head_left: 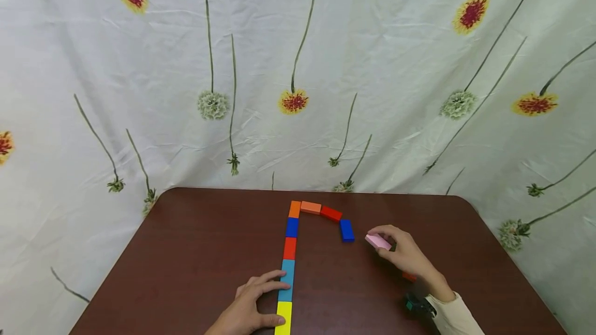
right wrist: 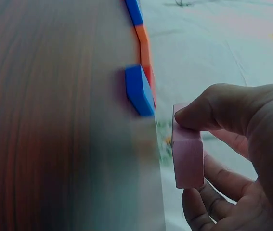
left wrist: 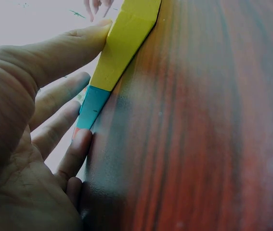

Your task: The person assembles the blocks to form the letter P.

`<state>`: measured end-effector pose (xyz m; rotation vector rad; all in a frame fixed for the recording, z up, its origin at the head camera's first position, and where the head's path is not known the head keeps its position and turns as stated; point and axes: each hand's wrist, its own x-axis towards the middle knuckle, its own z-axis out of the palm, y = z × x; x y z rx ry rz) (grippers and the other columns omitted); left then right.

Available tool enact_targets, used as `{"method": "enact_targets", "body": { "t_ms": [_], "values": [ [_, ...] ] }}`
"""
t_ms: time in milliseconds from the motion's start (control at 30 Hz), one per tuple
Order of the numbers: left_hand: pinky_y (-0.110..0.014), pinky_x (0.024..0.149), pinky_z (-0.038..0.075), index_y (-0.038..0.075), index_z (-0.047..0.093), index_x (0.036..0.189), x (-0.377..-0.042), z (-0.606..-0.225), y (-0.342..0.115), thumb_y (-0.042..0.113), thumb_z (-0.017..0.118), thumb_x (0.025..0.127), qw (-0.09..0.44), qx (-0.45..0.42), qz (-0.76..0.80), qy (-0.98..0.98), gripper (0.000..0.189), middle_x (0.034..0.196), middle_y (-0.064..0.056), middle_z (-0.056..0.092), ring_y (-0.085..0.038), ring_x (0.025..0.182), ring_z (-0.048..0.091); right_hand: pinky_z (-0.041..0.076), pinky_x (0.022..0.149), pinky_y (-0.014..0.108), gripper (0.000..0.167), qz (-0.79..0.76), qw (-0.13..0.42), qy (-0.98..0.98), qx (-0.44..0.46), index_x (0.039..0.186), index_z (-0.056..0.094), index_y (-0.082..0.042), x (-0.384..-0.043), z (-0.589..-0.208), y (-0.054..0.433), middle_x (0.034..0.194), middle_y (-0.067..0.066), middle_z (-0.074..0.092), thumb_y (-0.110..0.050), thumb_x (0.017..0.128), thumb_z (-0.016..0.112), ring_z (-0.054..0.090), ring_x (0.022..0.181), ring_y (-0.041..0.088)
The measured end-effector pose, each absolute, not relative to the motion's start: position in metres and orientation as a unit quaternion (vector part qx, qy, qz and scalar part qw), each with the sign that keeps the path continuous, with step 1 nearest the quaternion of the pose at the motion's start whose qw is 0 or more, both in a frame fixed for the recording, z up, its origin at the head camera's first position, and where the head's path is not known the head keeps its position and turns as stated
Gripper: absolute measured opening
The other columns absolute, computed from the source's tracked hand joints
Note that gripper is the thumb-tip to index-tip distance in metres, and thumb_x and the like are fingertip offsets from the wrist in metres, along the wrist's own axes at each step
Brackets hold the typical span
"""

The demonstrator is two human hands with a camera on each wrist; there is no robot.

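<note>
The pink block (head_left: 378, 242) is pinched by the fingers of the right hand (head_left: 410, 255) and should be kept level; the yellow block (head_left: 286, 310), seemingly touched by the left hand (head_left: 249, 301), fingers apart, should not be pushed.

I have the left hand (head_left: 251, 301) low in the head view, its back upward, the left thumb (left wrist: 71, 50) stretched well apart from the left fingers (left wrist: 54, 130), which reach out with a slight bend, while the palm (left wrist: 16, 202) shows in the left wrist view. Over on my right side, the right hand (head_left: 410, 252) is farther forward and set in a pinch, the right thumb (right wrist: 218, 108) opposite the curled right fingers (right wrist: 227, 178). I see its bare wrist (head_left: 441, 287) rise from a pale sleeve (head_left: 455, 317) that slants in from the lower right.
</note>
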<state>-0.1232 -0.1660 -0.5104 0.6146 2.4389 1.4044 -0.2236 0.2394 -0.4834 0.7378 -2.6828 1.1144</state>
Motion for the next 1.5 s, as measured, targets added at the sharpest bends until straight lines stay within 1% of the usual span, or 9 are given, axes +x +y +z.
{"method": "enact_targets", "body": {
  "t_ms": [133,267,367,567,700,900,1067,1333,1500],
  "values": [
    [-0.068,0.095,0.018,0.033,0.065,0.131,-0.123,-0.511,-0.165,0.041,0.08,0.083,0.128,0.213,0.484,0.839,0.051,0.152,0.005,0.048,-0.032,0.13,0.038,0.048,0.07,0.025,0.041,0.375,0.05,-0.889,0.258,0.118,0.069,-0.015,-0.226,-0.487,0.222,0.115,0.006,0.068,0.003,0.082,0.074,0.056,0.084,0.01],
    [-0.067,0.096,0.019,0.034,0.065,0.131,-0.122,-0.511,-0.165,0.041,0.08,0.083,0.126,0.213,0.483,0.84,0.051,0.152,0.005,0.048,-0.031,0.13,0.038,0.048,0.073,0.025,0.041,0.369,0.034,-0.888,0.271,0.119,0.07,-0.015,-0.226,-0.488,0.209,0.117,0.006,0.068,0.001,0.082,0.075,0.057,0.087,0.013],
    [-0.067,0.096,0.019,0.034,0.065,0.131,-0.122,-0.511,-0.165,0.041,0.08,0.083,0.125,0.212,0.482,0.841,0.051,0.151,0.005,0.048,-0.031,0.13,0.038,0.05,0.075,0.026,0.041,0.363,0.028,-0.887,0.285,0.12,0.07,-0.013,-0.227,-0.488,0.201,0.118,0.007,0.068,-0.001,0.082,0.076,0.059,0.089,0.015],
    [-0.067,0.095,0.019,0.033,0.065,0.131,-0.123,-0.51,-0.165,0.041,0.08,0.083,0.127,0.212,0.484,0.84,0.051,0.152,0.004,0.048,-0.032,0.13,0.038,0.052,0.078,0.026,0.04,0.354,0.011,-0.887,0.296,0.122,0.07,-0.011,-0.228,-0.489,0.19,0.117,0.005,0.069,-0.003,0.083,0.077,0.061,0.09,0.012],
    [-0.067,0.095,0.02,0.032,0.065,0.132,-0.122,-0.509,-0.166,0.041,0.079,0.084,0.129,0.213,0.481,0.841,0.051,0.151,0.003,0.048,-0.033,0.13,0.038,0.052,0.08,0.027,0.04,0.338,0.015,-0.892,0.299,0.122,0.07,-0.011,-0.228,-0.489,0.186,0.118,0.005,0.069,-0.003,0.083,0.077,0.061,0.094,0.015],
    [-0.065,0.094,0.021,0.034,0.065,0.131,-0.122,-0.509,-0.165,0.042,0.08,0.083,0.122,0.212,0.475,0.845,0.051,0.151,0.005,0.049,-0.029,0.128,0.04,0.05,0.086,0.033,0.041,0.32,0.008,-0.898,0.302,0.123,0.069,-0.013,-0.227,-0.488,0.183,0.121,0.005,0.069,-0.002,0.084,0.076,0.059,0.101,0.02],
    [-0.064,0.094,0.021,0.033,0.065,0.131,-0.123,-0.508,-0.165,0.041,0.08,0.083,0.123,0.211,0.475,0.845,0.051,0.151,0.005,0.048,-0.028,0.128,0.04,0.046,0.086,0.034,0.038,0.314,-0.01,-0.897,0.31,0.122,0.07,-0.016,-0.227,-0.488,0.181,0.12,0.001,0.069,-0.002,0.086,0.074,0.056,0.101,0.02],
    [-0.065,0.095,0.019,0.033,0.065,0.13,-0.123,-0.508,-0.165,0.04,0.08,0.083,0.126,0.208,0.479,0.844,0.051,0.151,0.005,0.048,-0.03,0.129,0.039,0.043,0.083,0.031,0.038,0.306,0.011,-0.893,0.329,0.119,0.071,-0.016,-0.229,-0.494,0.181,0.115,-0.002,0.07,-0.001,0.085,0.074,0.053,0.096,0.014],
    [-0.065,0.094,0.021,0.032,0.065,0.131,-0.122,-0.509,-0.166,0.041,0.08,0.083,0.121,0.215,0.474,0.845,0.051,0.151,0.004,0.049,-0.029,0.128,0.04,0.043,0.082,0.032,0.038,0.304,0.02,-0.89,0.339,0.118,0.071,-0.016,-0.228,-0.498,0.18,0.114,0.0,0.07,0.0,0.084,0.074,0.054,0.096,0.015]
  ]
}}
